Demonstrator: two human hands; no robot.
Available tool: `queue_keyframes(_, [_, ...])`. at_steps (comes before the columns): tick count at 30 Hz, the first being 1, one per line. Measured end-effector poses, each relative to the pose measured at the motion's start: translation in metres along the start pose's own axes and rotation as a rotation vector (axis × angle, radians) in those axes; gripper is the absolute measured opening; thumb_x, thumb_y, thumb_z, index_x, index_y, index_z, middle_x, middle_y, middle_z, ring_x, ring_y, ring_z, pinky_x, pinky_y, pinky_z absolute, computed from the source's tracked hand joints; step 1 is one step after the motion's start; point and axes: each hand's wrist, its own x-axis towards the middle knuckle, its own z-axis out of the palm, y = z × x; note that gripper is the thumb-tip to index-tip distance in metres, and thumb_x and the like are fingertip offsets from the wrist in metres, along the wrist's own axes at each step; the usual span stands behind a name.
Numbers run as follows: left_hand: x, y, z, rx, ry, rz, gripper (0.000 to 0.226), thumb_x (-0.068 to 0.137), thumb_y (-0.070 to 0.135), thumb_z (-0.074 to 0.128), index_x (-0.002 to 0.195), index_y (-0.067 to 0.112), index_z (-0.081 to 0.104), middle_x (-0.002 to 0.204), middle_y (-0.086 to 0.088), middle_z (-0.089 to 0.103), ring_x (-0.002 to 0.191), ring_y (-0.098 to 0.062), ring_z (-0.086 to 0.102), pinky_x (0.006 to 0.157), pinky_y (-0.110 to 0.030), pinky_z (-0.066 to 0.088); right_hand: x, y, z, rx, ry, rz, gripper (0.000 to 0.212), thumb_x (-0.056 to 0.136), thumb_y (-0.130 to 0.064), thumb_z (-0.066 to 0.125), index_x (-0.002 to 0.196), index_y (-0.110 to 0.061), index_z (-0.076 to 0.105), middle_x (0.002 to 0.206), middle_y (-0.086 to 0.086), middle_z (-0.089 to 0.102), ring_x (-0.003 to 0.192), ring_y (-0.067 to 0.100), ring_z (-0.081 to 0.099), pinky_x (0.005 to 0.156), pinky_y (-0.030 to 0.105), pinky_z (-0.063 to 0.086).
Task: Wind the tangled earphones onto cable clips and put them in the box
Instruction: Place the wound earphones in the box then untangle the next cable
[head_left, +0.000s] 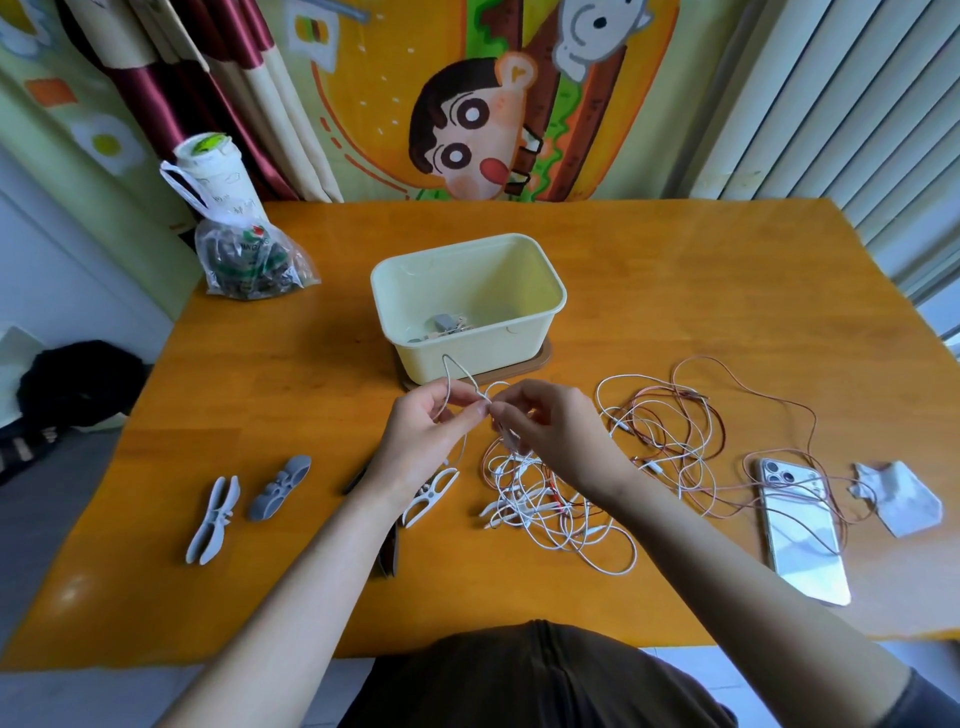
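At the table's (675, 286) far left corner, a clear bag (249, 260) holds dark pieces too blurred to name. Two grey cable clips (213, 519) lie near the left edge. The cream box (467, 358), mid-table, holds what may be a wound grey clip (442, 323). In front of it, the left hand (426, 431) and right hand (550, 426) each pinch one white earphone cable (449, 374). The tangled earphones (571, 499) sprawl rightward, over the phone (800, 535).

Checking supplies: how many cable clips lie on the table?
3 clearly: light grey clip far left, darker grey clip beside it, white clip by the left hand. Dark shapes under the forearm may be more.
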Motion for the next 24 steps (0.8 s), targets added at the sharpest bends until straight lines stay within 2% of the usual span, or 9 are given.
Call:
queue_keyframes(2, [0.0,0.0,0.001,0.013,0.015,-0.014,0.007,0.089,0.014,0.064,0.085,0.019,0.067,0.067,0.013,0.061,0.061,0.004,0.05,0.052,-0.013,0.042,0.0,-0.001,-0.001,0.012,-0.008,0.004,0.012,0.09,-0.02,0.061,0.079,-0.017,0.066,0.064,-0.008,0.065,0.048,0.004,0.058,0.053,0.017,0.047])
queue_keyframes(4, [-0.001,-0.001,0.002,0.022,0.014,-0.026,0.006,0.09,0.016,0.063,0.086,0.017,0.067,0.062,0.014,0.058,0.057,0.004,0.049,0.048,-0.013,0.039,0.0,-0.001,-0.001,0.025,-0.017,0.01,0.013,0.09,-0.019,0.061,0.078,-0.017,0.064,0.06,-0.008,0.064,0.048,0.008,0.06,0.054,0.018,0.049])
queue_keyframes(7, [-0.002,-0.001,0.003,0.023,0.008,-0.032,0.006,0.091,0.015,0.062,0.087,0.013,0.066,0.061,0.01,0.055,0.054,0.005,0.049,0.05,-0.009,0.037,-0.001,-0.001,-0.001,0.028,-0.03,0.025,0.013,0.09,-0.018,0.061,0.078,-0.02,0.063,0.059,-0.012,0.063,0.05,0.01,0.063,0.053,0.018,0.047])
queue_keyframes(11, [-0.002,0.001,0.003,0.027,-0.001,-0.063,0.008,0.09,0.014,0.063,0.083,0.015,0.065,0.056,0.014,0.054,0.053,0.006,0.049,0.053,-0.007,0.037,-0.002,-0.001,-0.002,0.024,-0.038,0.042,0.01,0.09,-0.015,0.059,0.081,-0.015,0.063,0.063,-0.008,0.065,0.053,0.011,0.065,0.05,0.017,0.046])
queue_keyframes(13, [-0.002,0.001,0.004,0.008,0.007,-0.101,0.011,0.09,0.015,0.062,0.08,0.019,0.065,0.054,0.017,0.055,0.056,0.004,0.051,0.056,-0.01,0.04,-0.003,-0.002,-0.001,0.029,-0.044,0.038,0.01,0.091,-0.014,0.059,0.081,-0.018,0.061,0.067,-0.007,0.066,0.054,0.011,0.066,0.049,0.017,0.046])
queue_keyframes(16, [-0.002,0.001,0.007,-0.052,0.016,-0.122,0.016,0.092,0.015,0.059,0.078,0.019,0.064,0.056,0.01,0.051,0.059,-0.005,0.047,0.056,-0.018,0.039,-0.003,-0.006,0.001,0.056,-0.04,0.04,0.007,0.091,-0.016,0.06,0.084,-0.017,0.06,0.075,-0.004,0.068,0.055,0.012,0.067,0.049,0.019,0.049])
queue_keyframes(21, [-0.003,0.005,0.01,-0.099,-0.035,-0.111,0.017,0.096,0.01,0.05,0.085,0.016,0.061,0.057,0.018,0.057,0.062,-0.004,0.048,0.05,-0.014,0.042,-0.003,-0.009,0.0,0.08,-0.012,0.038,0.01,0.089,-0.014,0.062,0.08,-0.019,0.06,0.072,0.002,0.069,0.057,0.015,0.067,0.05,0.022,0.051])
queue_keyframes(24, [-0.003,0.005,0.01,-0.116,-0.05,-0.118,0.016,0.097,0.011,0.049,0.09,0.012,0.063,0.065,0.012,0.059,0.067,-0.007,0.05,0.052,-0.016,0.043,-0.002,-0.011,0.001,0.088,-0.012,0.05,0.013,0.089,-0.01,0.059,0.079,-0.018,0.058,0.07,0.0,0.067,0.057,0.015,0.066,0.052,0.026,0.053])
